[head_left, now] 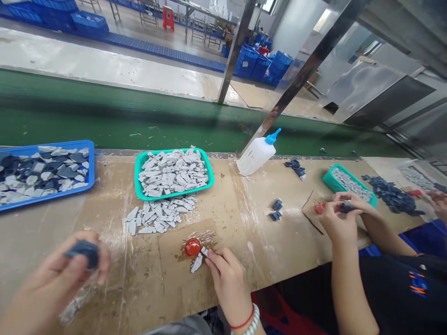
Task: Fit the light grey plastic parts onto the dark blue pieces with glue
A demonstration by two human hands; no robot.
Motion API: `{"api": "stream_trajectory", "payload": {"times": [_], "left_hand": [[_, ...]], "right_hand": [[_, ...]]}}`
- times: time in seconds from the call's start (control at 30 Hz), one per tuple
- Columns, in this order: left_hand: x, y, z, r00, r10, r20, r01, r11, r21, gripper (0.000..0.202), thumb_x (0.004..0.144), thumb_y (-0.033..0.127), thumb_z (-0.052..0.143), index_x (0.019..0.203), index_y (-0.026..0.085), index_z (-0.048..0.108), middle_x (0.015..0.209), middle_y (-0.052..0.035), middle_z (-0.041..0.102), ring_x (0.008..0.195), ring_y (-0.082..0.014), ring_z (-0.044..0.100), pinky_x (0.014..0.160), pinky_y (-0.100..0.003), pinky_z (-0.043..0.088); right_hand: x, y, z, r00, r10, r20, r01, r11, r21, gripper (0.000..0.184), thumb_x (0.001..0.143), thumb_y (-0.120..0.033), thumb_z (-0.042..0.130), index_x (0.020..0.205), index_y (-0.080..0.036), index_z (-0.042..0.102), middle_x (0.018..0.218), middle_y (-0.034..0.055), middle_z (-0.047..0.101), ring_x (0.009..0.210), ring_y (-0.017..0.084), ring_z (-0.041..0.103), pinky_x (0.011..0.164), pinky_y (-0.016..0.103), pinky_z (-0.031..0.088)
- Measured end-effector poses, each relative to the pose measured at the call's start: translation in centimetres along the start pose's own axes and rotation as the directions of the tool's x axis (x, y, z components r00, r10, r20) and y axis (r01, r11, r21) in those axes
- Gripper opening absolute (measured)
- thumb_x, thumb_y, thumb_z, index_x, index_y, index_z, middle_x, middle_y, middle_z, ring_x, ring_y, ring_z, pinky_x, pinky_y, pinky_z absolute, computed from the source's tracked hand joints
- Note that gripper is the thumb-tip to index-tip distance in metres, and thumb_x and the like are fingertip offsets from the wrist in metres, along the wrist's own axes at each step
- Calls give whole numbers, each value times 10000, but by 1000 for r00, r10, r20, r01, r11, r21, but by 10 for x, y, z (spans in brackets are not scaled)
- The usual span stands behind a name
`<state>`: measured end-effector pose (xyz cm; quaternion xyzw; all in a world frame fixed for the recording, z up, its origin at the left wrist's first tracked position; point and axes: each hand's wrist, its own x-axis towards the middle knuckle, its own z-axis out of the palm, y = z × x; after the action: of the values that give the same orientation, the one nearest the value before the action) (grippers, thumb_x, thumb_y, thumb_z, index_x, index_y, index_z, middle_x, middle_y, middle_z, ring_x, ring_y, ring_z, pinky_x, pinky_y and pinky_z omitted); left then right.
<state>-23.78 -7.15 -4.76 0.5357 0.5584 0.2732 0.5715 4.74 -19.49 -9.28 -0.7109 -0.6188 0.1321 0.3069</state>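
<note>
The left hand [66,272] is at about 8 o'clock, its grip closed around a dark blue angular piece [84,253]. The right hand [226,279], at about 6 o'clock, has a narrower grip, pinching a small pale grey piece [205,251] between thumb and finger. Just beside that sits a glossy red round dome [193,247], on a brown cardboard sheet [171,265] smeared with something shiny and resting on the scuffed worktop [146,293]. At 12 o'clock, a teal plastic tray [137,179] is heaped with pale grey pieces, with a loose pile [157,216] just below it. A blue plastic tray [91,163] of grey and dark blue pieces lies at 10 o'clock, and a white plastic bottle with a blue nozzle [256,156] stands at 1 o'clock. At 2 o'clock, a co-worker's hands [338,218] hold a dark blue piece.
</note>
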Motion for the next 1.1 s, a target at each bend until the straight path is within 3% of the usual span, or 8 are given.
{"api": "stream_trajectory", "payload": {"times": [0.13, 0.23, 0.37, 0.53, 0.77, 0.93, 1.0, 1.1], "left_hand": [[-10, 0, 46, 975, -7, 221, -7, 998, 62, 353, 844, 674, 509, 1066, 404, 458, 691, 47, 529, 618, -161, 467, 593, -257, 381], [-7, 10, 72, 926, 22, 378, -82, 986, 144, 327, 920, 607, 428, 1048, 316, 506, 857, 13, 531, 755, -179, 494, 690, -275, 387], [-3, 28, 94, 871, 94, 483, -171, 978, 118, 237, 955, 518, 429, 1069, 333, 525, 998, 16, 588, 901, -195, 544, 796, -291, 407], [-5, 40, 102, 854, 238, 463, -259, 966, -20, 181, 935, 461, 516, 1073, 348, 538, 991, 29, 617, 911, -179, 580, 792, -277, 436], [-8, 47, 105, 918, 206, 338, -264, 955, 135, 235, 982, 499, 357, 1111, 362, 499, 1031, 19, 615, 991, -197, 580, 878, -315, 438], [-18, 24, 106, 952, 90, 294, -127, 986, 109, 347, 962, 576, 269, 1222, 386, 399, 1070, -13, 601, 1012, -239, 577, 904, -378, 465], [-19, 20, 100, 952, 50, 302, -85, 991, 103, 381, 942, 595, 281, 1222, 379, 422, 1116, -21, 588, 1015, -254, 576, 898, -382, 478], [-2, 40, 94, 969, -32, 245, -32, 966, 255, 450, 922, 599, 238, 1254, 344, 403, 805, -6, 545, 752, -246, 563, 743, -382, 491]], "right_hand": [[11, 4, -13, 982, 176, 70, -188, 950, 250, 163, 887, -185, 599, 950, -171, 750, 832, 69, 684, 707, 182, 648, 644, 290, 542], [19, 4, -21, 947, 302, 106, -313, 803, 507, 161, 850, -293, 665, 920, -188, 764, 807, 55, 686, 629, 151, 634, 563, 261, 546], [30, -16, -26, 960, 266, 91, -238, 598, 765, 188, 824, -345, 698, 919, -199, 769, 808, 39, 672, 467, 93, 572, 418, 222, 514], [42, -55, -27, 988, 77, -133, 31, 748, 663, 135, 839, -175, 686, 928, -218, 778, 842, 61, 696, 752, 170, 689, 610, 240, 595], [40, -64, -17, 966, -192, -175, 251, 863, 438, 210, 900, -95, 566, 973, -168, 749, 815, 81, 642, 687, 150, 638, 596, 244, 564], [36, -60, -24, 904, -425, 33, 387, 851, 354, 272, 938, -122, 476, 1072, -132, 712, 832, 101, 653, 671, 155, 617, 591, 249, 545], [37, -56, -33, 897, -441, 21, 395, 824, 405, 241, 950, -197, 506, 1010, -141, 733, 816, 92, 674, 665, 155, 631, 602, 248, 548], [36, -40, -49, 931, -346, -115, 354, 780, 516, 194, 915, -285, 596, 964, -174, 747, 826, 80, 715, 693, 158, 674, 635, 241, 565]]}}
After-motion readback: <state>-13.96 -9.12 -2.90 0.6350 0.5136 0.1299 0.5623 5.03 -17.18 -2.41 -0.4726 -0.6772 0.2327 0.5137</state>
